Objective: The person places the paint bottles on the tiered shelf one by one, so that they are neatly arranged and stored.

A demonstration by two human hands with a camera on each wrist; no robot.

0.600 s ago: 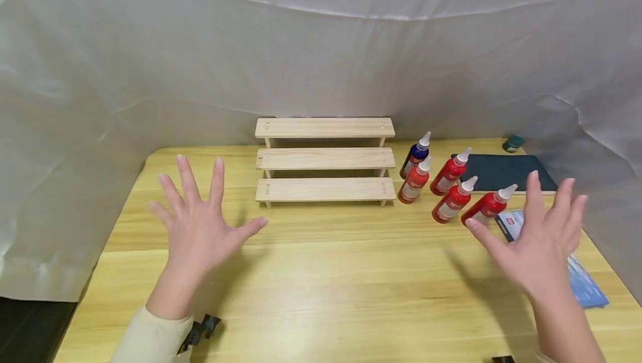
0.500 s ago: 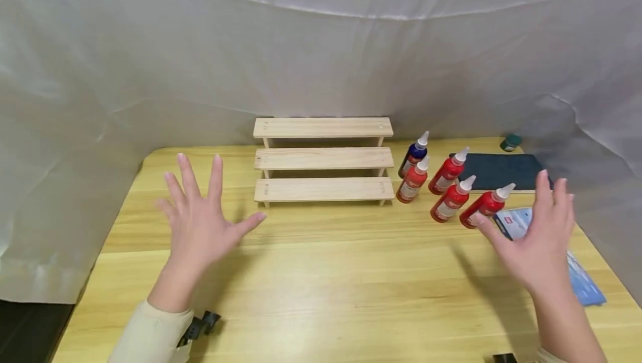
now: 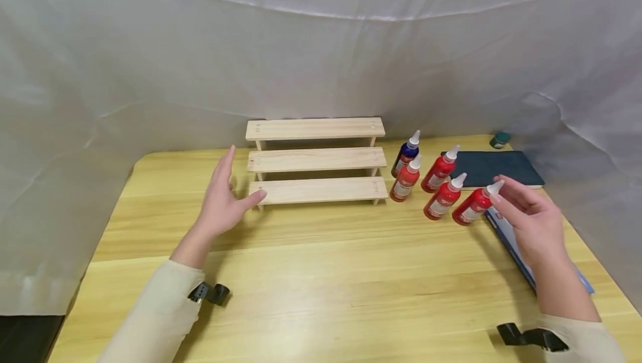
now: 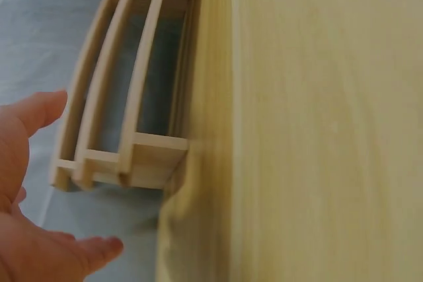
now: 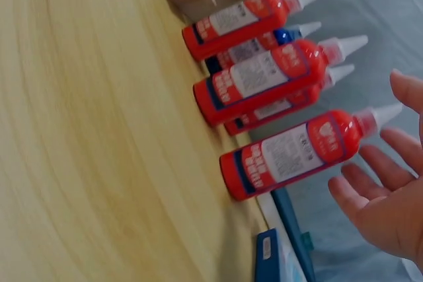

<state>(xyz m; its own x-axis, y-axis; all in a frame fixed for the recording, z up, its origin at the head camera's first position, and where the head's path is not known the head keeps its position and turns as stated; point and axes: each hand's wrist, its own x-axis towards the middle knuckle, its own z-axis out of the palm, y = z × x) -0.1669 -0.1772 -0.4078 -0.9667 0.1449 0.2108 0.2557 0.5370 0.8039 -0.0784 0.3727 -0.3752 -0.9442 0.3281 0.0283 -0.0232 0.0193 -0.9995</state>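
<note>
By the right hand (image 3: 540, 224), thumb and fingers apart: red bottle (image 3: 471, 209), ungripped. Best clasp body, not nozzle (image 5: 379, 117). Left hand (image 3: 220, 204) spread too.

I count one table (image 3: 326, 274) and five bottles (image 3: 441, 200), four of them red and one blue, with five white tips (image 3: 457, 180). There's one wooden rack (image 3: 317, 159) with three shelves (image 3: 318, 190) in it, one green jar (image 3: 500, 140), one dark book (image 3: 491, 167) and one blue book (image 3: 511, 243). The person here shows two hands: a single left hand (image 3: 220, 201) and a single right hand (image 3: 541, 223), plus two pale sleeves (image 3: 155, 307) and two black clips (image 3: 219, 295). I make it one grey curtain (image 3: 301, 45), too.
</note>
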